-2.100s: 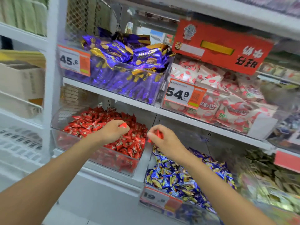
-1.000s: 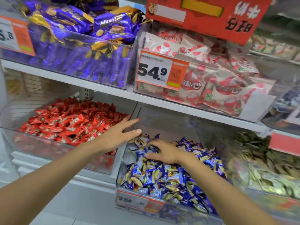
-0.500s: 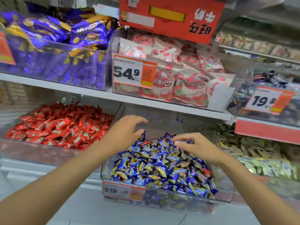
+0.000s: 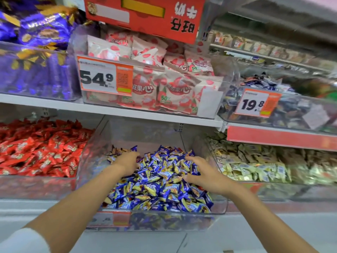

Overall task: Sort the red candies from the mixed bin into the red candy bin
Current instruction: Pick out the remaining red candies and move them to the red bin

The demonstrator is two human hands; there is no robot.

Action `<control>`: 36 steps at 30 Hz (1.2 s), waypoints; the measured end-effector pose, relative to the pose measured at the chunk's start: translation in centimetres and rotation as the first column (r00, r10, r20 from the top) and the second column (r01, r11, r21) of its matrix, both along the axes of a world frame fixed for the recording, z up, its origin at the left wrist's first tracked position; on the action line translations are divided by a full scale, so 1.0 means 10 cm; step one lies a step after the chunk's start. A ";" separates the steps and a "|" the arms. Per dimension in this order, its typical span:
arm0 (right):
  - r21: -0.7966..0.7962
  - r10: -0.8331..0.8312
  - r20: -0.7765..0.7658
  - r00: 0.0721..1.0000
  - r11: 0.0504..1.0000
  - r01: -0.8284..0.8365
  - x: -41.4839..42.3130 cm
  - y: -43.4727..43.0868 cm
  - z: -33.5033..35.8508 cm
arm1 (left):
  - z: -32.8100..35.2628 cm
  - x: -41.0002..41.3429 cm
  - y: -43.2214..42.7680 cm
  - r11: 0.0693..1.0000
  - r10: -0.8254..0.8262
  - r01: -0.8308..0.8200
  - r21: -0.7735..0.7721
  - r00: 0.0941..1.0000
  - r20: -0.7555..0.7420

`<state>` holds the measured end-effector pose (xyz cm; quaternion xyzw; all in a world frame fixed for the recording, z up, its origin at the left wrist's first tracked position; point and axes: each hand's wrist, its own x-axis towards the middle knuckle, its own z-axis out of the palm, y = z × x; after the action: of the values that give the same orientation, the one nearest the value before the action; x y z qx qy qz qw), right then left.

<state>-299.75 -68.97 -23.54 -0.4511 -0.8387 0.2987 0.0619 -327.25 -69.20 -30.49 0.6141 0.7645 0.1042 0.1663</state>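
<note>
The left hand (image 4: 127,162) has its fingers bent down into the pile of blue-and-yellow wrapped candies (image 4: 160,187), and whether they pinch a piece cannot be told. The right hand (image 4: 202,172) lies on the same pile at its 3 o'clock, fingers spread and relaxed, gripping nothing. Both are inside the clear mixed bin (image 4: 218,207); the price tag (image 4: 109,219) on its front wall is too blurred to read.

The red candies (image 4: 42,152) are heaped in the red candy bin (image 4: 36,185), just beside the mixed bin at 9 o'clock. At 3 o'clock is a bin of pale yellow wrapped candies (image 4: 255,167).

Above the white shelf board (image 4: 127,114), at 12 o'clock, pink-and-white bags (image 4: 173,90) printed "果心" and "50%" fill a clear bin behind an orange-edged tag reading "54.9" (image 4: 105,78) with a QR code. At 2 o'clock a tag reads "19.8" (image 4: 257,104). A red sign (image 4: 145,13) with upside-down Chinese characters hangs at the top. Purple-and-gold bags (image 4: 36,33) sit at 10 o'clock. A white sleeve (image 4: 23,241) shows at 7 o'clock
</note>
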 end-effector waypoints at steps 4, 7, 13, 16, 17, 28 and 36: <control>-0.004 -0.011 -0.016 1.000 1.000 0.011 0.00 -0.02 -0.06 | 0.05 0.03 -0.05 0.997 0.041 -0.045 0.070 0.998 0.051; -0.036 -0.050 -0.057 0.997 0.998 0.048 -0.05 -0.05 -0.12 | 0.11 0.04 -0.13 0.979 0.107 -0.132 0.155 0.982 0.158; -0.122 -0.222 -0.122 0.968 0.971 0.207 -0.06 -0.04 -0.15 | 0.68 0.04 -0.47 0.905 -0.016 -0.100 0.414 0.963 0.268; -0.163 -0.319 0.017 0.948 0.934 0.317 -0.22 0.02 -0.17 | 0.92 -0.13 -0.70 0.846 0.013 -0.068 0.529 0.994 0.107; -0.193 -0.342 0.054 0.938 0.918 0.346 -0.31 0.05 -0.19 | 0.93 -0.22 -0.77 0.835 0.046 -0.074 0.546 0.997 0.064; 0.049 -0.163 -0.005 0.987 0.985 0.164 -1.50 -0.02 -0.31 | 0.71 -0.44 -0.99 0.783 0.012 -0.276 0.558 0.903 0.430; 0.053 -0.019 -0.280 0.960 0.998 0.035 -0.98 0.06 -0.08 | 0.71 -0.44 -0.96 0.796 -0.003 -0.260 0.546 0.901 0.434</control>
<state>-309.51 -68.36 -24.29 -0.4140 -0.8235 0.3344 0.1965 -331.61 -78.79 -23.38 0.5439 0.6814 0.4756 0.1169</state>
